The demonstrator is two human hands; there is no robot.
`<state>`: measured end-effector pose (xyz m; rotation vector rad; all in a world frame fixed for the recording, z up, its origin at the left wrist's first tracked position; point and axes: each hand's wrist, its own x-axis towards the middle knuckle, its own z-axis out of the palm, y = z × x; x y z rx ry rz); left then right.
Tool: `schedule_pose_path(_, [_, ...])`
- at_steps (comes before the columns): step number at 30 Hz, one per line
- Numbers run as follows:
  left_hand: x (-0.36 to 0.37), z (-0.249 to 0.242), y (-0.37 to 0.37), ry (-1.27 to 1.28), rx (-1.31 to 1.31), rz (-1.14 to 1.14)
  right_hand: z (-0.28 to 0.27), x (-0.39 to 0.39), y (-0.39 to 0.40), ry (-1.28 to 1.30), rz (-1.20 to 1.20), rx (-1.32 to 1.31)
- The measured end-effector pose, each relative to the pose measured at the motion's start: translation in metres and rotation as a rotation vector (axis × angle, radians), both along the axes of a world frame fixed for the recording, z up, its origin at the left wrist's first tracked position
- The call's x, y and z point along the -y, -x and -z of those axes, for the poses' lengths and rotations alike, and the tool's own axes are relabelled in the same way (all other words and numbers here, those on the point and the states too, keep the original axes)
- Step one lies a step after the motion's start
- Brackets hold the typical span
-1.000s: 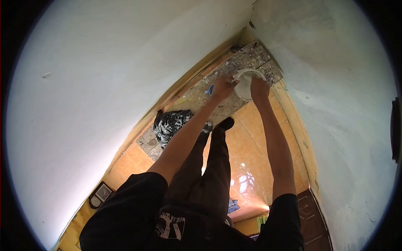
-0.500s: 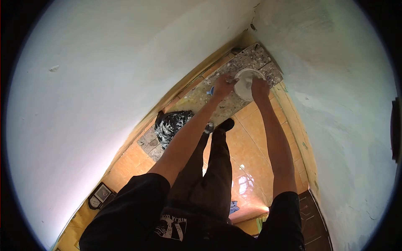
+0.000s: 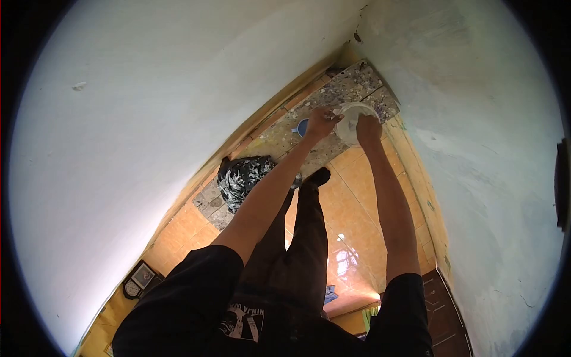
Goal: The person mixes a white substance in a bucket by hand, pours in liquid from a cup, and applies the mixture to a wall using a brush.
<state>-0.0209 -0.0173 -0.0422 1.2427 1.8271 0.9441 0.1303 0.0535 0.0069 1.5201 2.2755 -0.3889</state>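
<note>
A round whitish bucket (image 3: 355, 108) with pale material inside stands on the paint-spattered board in the corner. At its left rim, my left hand (image 3: 323, 123) is closed, with the fingertips pinched on the edge. My right hand (image 3: 369, 129) reaches over the right side of the bucket, fingers curled down into it. Whatever that hand holds is hidden behind the knuckles. A blue cup (image 3: 302, 127) with a handle sits just left of my left hand, apart from it.
Walls meet in a corner beyond the bucket. A spattered board (image 3: 285, 135) covers the floor along the left wall, with a crumpled black-and-white plastic bag or cloth (image 3: 242, 178) on it. Orange tiles (image 3: 351, 196) lie at right. A framed clock (image 3: 140, 278) is at lower left.
The bucket's opening appears slightly lower and turned. My left hand has shifted a little, showing more of the blue cup. My right hand has moved slightly down.
</note>
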Motion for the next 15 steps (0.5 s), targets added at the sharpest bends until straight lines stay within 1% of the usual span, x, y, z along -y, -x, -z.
schedule_pose_path(1, [-0.003, -0.008, -0.002, 0.051, 0.024, -0.001, 0.004, 0.006, -0.004, 0.015, -0.025, 0.024])
schedule_pose_path(3, [-0.005, -0.022, -0.006, 0.193, 0.206, -0.028, 0.009, 0.017, -0.006, 0.059, -0.073, -0.073])
schedule_pose_path(4, [-0.005, -0.005, -0.007, 0.085, 0.066, -0.004, 0.008, 0.02, -0.005, 0.082, -0.099, -0.124])
schedule_pose_path(5, [-0.003, 0.027, -0.009, -0.022, -0.077, 0.019, 0.003, 0.02, -0.004, 0.067, -0.066, -0.152])
schedule_pose_path(6, [-0.003, 0.028, -0.007, -0.086, -0.155, 0.024, -0.007, 0.016, -0.001, 0.051, -0.031, -0.18])
schedule_pose_path(7, [-0.005, 0.012, -0.004, -0.149, -0.236, 0.025, -0.011, 0.013, 0.0, 0.035, 0.005, -0.208])
schedule_pose_path(8, [-0.005, -0.004, -0.005, -0.169, -0.248, 0.006, -0.015, 0.011, 0.002, 0.011, 0.025, -0.17])
schedule_pose_path(12, [-0.005, -0.021, -0.011, -0.096, -0.238, -0.07, -0.005, 0.003, -0.008, -0.038, 0.062, -0.044])
schedule_pose_path(13, [-0.004, -0.022, -0.012, -0.124, -0.239, -0.029, 0.001, 0.004, -0.011, -0.037, 0.059, -0.023])
schedule_pose_path(15, [-0.003, -0.025, -0.016, -0.186, -0.237, 0.053, 0.022, 0.015, -0.012, 0.067, -0.069, 0.03])
